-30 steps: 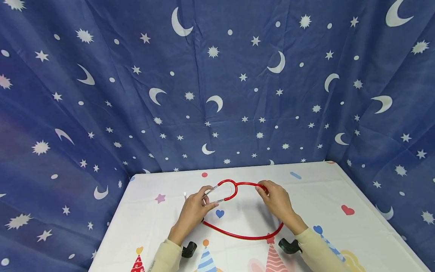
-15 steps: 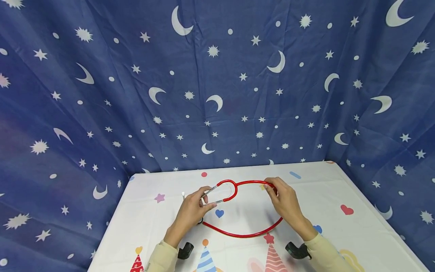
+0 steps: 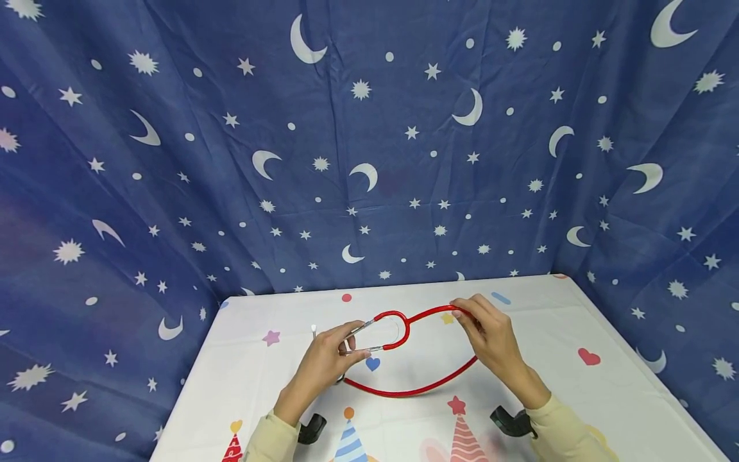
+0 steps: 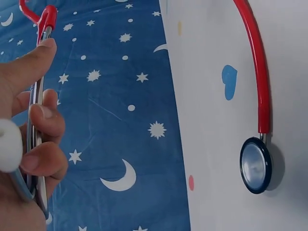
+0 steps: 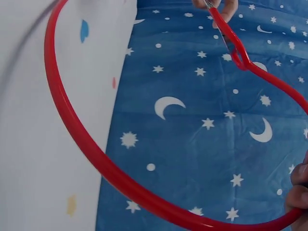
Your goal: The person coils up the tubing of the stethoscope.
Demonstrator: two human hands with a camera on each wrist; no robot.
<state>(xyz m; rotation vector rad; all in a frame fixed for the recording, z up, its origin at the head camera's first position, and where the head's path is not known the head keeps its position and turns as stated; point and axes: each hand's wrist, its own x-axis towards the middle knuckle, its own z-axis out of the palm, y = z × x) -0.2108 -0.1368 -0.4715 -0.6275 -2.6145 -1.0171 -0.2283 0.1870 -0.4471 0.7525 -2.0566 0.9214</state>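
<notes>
A stethoscope with red tubing (image 3: 407, 393) and metal ear tubes is held between my two hands. My left hand (image 3: 326, 359) grips the metal ear tubes (image 4: 37, 120); a white ear tip (image 3: 314, 328) pokes out beyond it. My right hand (image 3: 495, 337) pinches the red tube right of the Y-joint, and the tube loops down and back to the left. In the left wrist view the round chest piece (image 4: 255, 165) lies at the tube's end, close to the white tabletop. The right wrist view shows only a few right fingertips (image 5: 299, 192) around the tube.
A white tablecloth (image 3: 537, 346) with printed hats, stars and hearts covers the table. Behind it and along both sides hangs a blue curtain (image 3: 404, 167) with moons and stars. Black wrist-camera mounts (image 3: 510, 421) sit by both wrists.
My right hand has moved right and slightly up with the tube, and the lower part of the loop has risen a little. The left hand keeps its grip on the ear tubes.
</notes>
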